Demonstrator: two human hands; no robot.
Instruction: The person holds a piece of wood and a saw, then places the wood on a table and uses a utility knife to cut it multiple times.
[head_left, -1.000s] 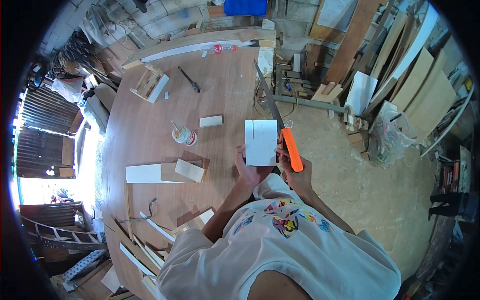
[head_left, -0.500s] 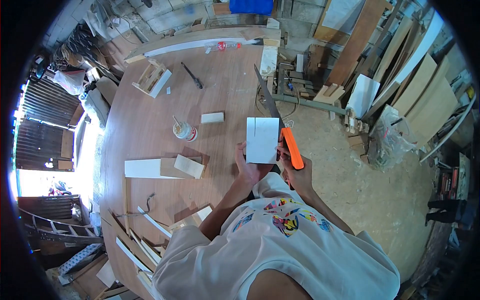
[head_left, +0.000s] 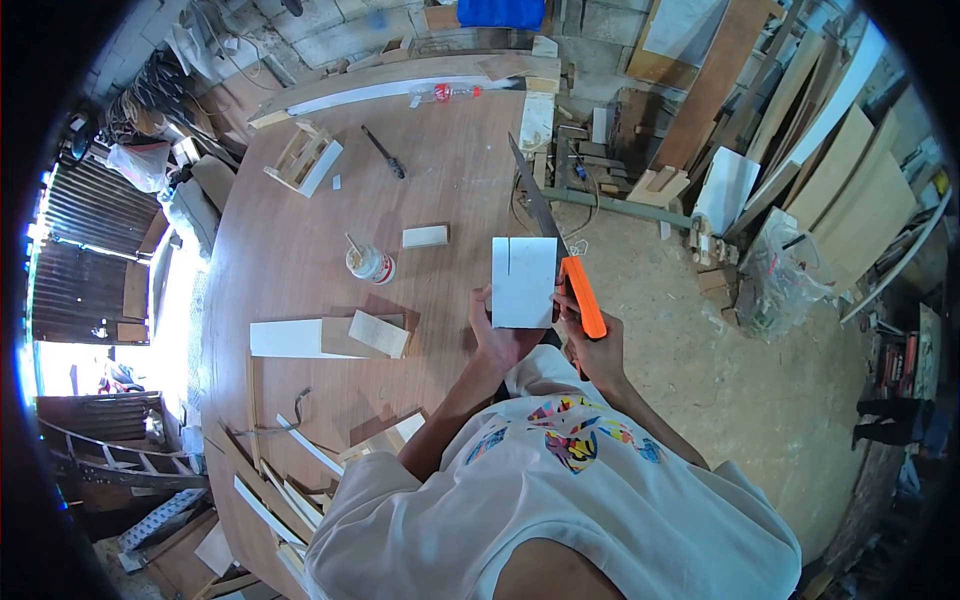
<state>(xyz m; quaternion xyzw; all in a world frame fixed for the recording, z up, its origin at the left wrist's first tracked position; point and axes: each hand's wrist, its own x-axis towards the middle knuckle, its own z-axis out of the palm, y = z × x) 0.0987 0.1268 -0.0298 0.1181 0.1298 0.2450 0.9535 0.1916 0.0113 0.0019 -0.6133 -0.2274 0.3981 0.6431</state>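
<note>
My left hand point(head_left: 499, 338) is closed around the lower left side of a small white board point(head_left: 524, 285), held up in front of my body. A narrow slit runs down from the board's top edge, left of its middle. In my right hand point(head_left: 598, 350) is a handsaw point(head_left: 584, 297) by its orange handle, close against the board's right edge. Its long dark blade points up and away, and the near part passes beside or behind the board's upper right corner. Some right fingers are hidden behind the handle and board.
On the brown table lie a jar with a stick point(head_left: 371, 264), a small white block point(head_left: 425, 235), stacked wood pieces point(head_left: 378, 333), a dark tool point(head_left: 384, 153) and a small wooden frame point(head_left: 305, 158). Wood strips lie at the near left. Boards point(head_left: 715, 85) lean at the right wall.
The saw and white board have shifted down very slightly in view. Both hands keep their hold, and the things on the table stay in place.
</note>
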